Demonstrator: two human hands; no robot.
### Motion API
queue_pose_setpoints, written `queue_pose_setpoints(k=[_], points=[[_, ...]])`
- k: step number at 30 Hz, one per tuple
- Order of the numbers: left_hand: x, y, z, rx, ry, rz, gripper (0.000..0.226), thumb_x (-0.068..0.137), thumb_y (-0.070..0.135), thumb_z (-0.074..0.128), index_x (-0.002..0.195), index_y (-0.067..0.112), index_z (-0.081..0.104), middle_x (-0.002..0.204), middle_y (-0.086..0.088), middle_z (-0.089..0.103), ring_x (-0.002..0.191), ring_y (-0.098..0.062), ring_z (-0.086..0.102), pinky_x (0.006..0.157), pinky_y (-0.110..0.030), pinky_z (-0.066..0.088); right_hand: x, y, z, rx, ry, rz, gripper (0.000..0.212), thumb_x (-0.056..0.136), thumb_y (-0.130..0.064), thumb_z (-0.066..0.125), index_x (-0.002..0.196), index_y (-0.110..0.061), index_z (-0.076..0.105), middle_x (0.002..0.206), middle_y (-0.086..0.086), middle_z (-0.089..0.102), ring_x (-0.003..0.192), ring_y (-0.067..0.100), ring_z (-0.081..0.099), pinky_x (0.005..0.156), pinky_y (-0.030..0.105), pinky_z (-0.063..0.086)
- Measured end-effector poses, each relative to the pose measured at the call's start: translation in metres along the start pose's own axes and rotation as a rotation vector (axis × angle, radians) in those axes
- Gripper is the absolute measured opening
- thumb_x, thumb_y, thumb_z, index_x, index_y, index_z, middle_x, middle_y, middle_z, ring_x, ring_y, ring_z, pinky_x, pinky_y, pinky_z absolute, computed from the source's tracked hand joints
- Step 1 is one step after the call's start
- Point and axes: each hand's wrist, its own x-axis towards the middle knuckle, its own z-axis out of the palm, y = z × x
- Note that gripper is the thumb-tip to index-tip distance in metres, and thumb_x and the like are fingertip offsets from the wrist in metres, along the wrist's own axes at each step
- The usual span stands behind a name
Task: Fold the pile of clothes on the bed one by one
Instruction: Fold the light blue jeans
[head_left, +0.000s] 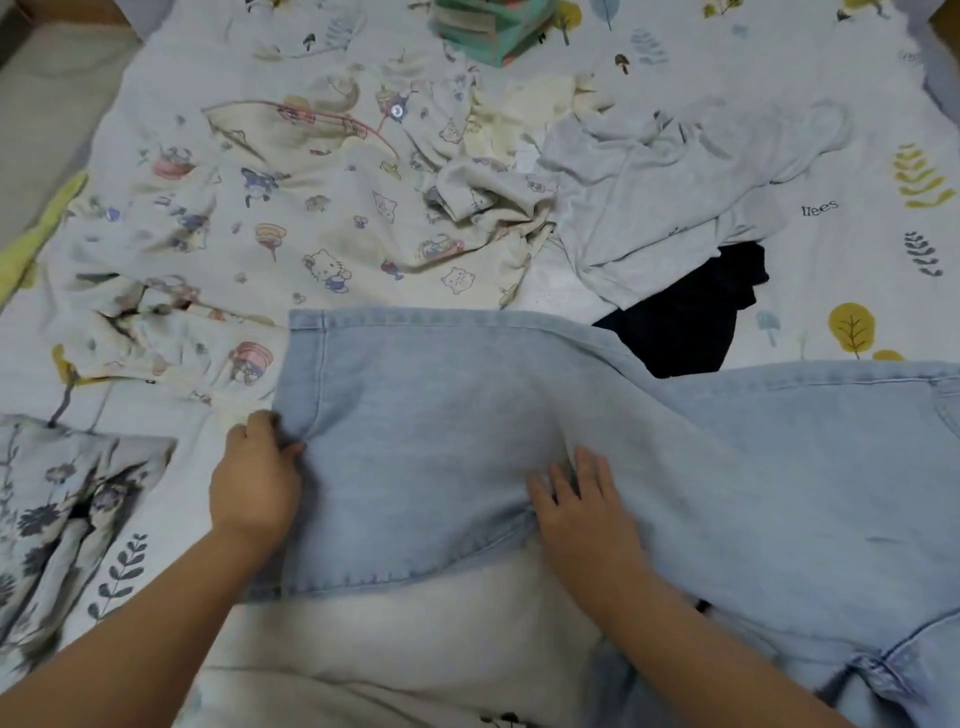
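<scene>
**Both hands on the light denim at the near edge of the bed**

A pair of pale blue jeans (467, 415) lies across the bed (857, 93), nearest the camera, with one leg folded over so that its hemmed end points away toward the pile. The rest of the denim spreads off to the right, where a waistband button shows near the lower right corner.

The left hand (254, 478) sits at the left edge of the folded leg, fingers curled and pinching the fabric beside the side seam. The right hand (582, 509) lies flat on the denim, fingers straight and slightly spread, pressing the cloth where a crease runs under the palm; it grips nothing.

Beyond the jeans the unfolded clothes lie in a loose heap: a cream cartoon-print garment (322, 218) spread wide on the left, a crumpled light grey top (660, 192) to the right of it, and a black garment (696, 317) partly tucked under the grey one and touching the far edge of the denim. A floral-print cloth (62, 499) lies at the lower left, just beside the left forearm. At the far end of the bed stands a green and pink stack (493, 31), cut off by the top of the view.
</scene>
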Motion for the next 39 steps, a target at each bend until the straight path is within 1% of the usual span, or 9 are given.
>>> queue_pose_setpoints(k=[3, 10, 13, 18, 23, 27, 31, 35, 39], points=[[0.015, -0.018, -0.029, 0.059, 0.172, 0.079, 0.03, 0.089, 0.007, 0.055, 0.117, 0.0, 0.05, 0.108, -0.032, 0.048, 0.088, -0.052, 0.053, 0.076, -0.053, 0.043, -0.004, -0.026, -0.01, 0.085, 0.193, -0.065, 0.039, 0.072, -0.016, 0.043, 0.095, -0.008, 0.074, 0.087, 0.012, 0.072, 0.093, 0.037, 0.067, 0.089, 0.054, 0.05], [0.029, -0.062, -0.037, 0.404, 0.059, 0.041, 0.034, 0.082, 0.007, 0.054, 0.112, -0.009, 0.051, 0.096, -0.038, 0.048, 0.081, -0.051, 0.05, 0.065, -0.056, 0.044, -0.019, -0.04, -0.008, 0.399, 0.04, -0.244, 0.038, 0.068, -0.043, 0.042, 0.082, -0.022, 0.07, 0.087, 0.001, 0.07, 0.077, 0.022, 0.069, 0.061, 0.029, 0.055], [0.032, -0.03, -0.028, 0.353, 0.153, 0.268, 0.028, 0.084, 0.007, 0.058, 0.106, -0.01, 0.055, 0.097, -0.04, 0.05, 0.074, -0.054, 0.052, 0.058, -0.056, 0.045, 0.008, 0.002, -0.046, 0.529, 0.346, 0.046, 0.025, 0.084, -0.011, 0.048, 0.098, -0.011, 0.068, 0.093, 0.01, 0.068, 0.083, 0.032, 0.065, 0.069, 0.032, 0.052], [0.036, 0.035, 0.009, 0.146, -0.106, 0.497, 0.045, 0.088, 0.003, 0.049, 0.133, 0.006, 0.044, 0.144, -0.016, 0.034, 0.101, -0.044, 0.056, 0.08, -0.049, 0.046, 0.057, 0.088, -0.061, 0.404, 0.086, 0.539, 0.05, 0.096, -0.009, 0.038, 0.144, -0.023, 0.03, 0.109, 0.018, 0.06, 0.09, 0.033, 0.053, 0.071, 0.034, 0.036], [0.04, 0.102, 0.058, 0.115, -0.256, 0.639, 0.066, 0.09, 0.005, 0.042, 0.149, 0.021, 0.015, 0.157, 0.001, 0.009, 0.113, -0.034, 0.054, 0.083, -0.04, 0.046, 0.083, 0.102, -0.04, 0.287, -0.068, 0.424, 0.014, 0.094, -0.016, 0.045, 0.096, -0.01, 0.057, 0.094, 0.012, 0.063, 0.078, 0.028, 0.052, 0.064, 0.034, 0.043], [0.044, 0.134, 0.075, 0.207, -0.293, 0.646, 0.031, 0.094, 0.019, 0.043, 0.125, 0.013, 0.043, 0.132, -0.014, 0.04, 0.099, -0.037, 0.056, 0.07, -0.041, 0.043, 0.088, 0.108, -0.056, 0.345, 0.25, 0.489, 0.018, 0.097, -0.02, 0.043, 0.097, -0.003, 0.051, 0.082, 0.013, 0.052, 0.076, 0.031, 0.048, 0.062, 0.034, 0.035], [0.044, 0.156, 0.064, 0.006, -0.004, 0.525, 0.024, 0.085, 0.0, 0.044, 0.109, 0.005, 0.047, 0.114, -0.018, 0.047, 0.08, -0.039, 0.052, 0.06, -0.039, 0.031, 0.102, 0.114, -0.073, 0.448, 0.45, 0.559, 0.021, 0.097, -0.014, 0.041, 0.114, -0.003, 0.047, 0.09, 0.018, 0.058, 0.085, 0.033, 0.054, 0.064, 0.032, 0.028], [0.007, 0.159, 0.07, -0.094, 0.08, 0.488, 0.051, 0.091, 0.02, 0.051, 0.138, 0.008, 0.036, 0.148, -0.02, 0.023, 0.117, -0.039, 0.048, 0.093, -0.044, 0.042, 0.086, 0.088, -0.065, 0.562, 0.263, 0.567, 0.057, 0.095, -0.022, 0.046, 0.145, -0.011, 0.021, 0.132, 0.016, 0.044, 0.121, 0.035, 0.042, 0.089, 0.04, 0.038], [-0.031, 0.11, 0.097, 0.264, -0.141, 0.704, 0.072, 0.088, 0.058, 0.019, 0.145, 0.017, 0.029, 0.155, -0.014, 0.015, 0.139, -0.044, 0.016, 0.107, -0.063, 0.007, 0.039, 0.049, -0.027, 0.269, -0.14, 0.489, 0.07, 0.096, -0.051, 0.032, 0.149, -0.025, -0.005, 0.157, 0.009, -0.012, 0.143, 0.036, -0.009, 0.112, 0.056, 0.006]])
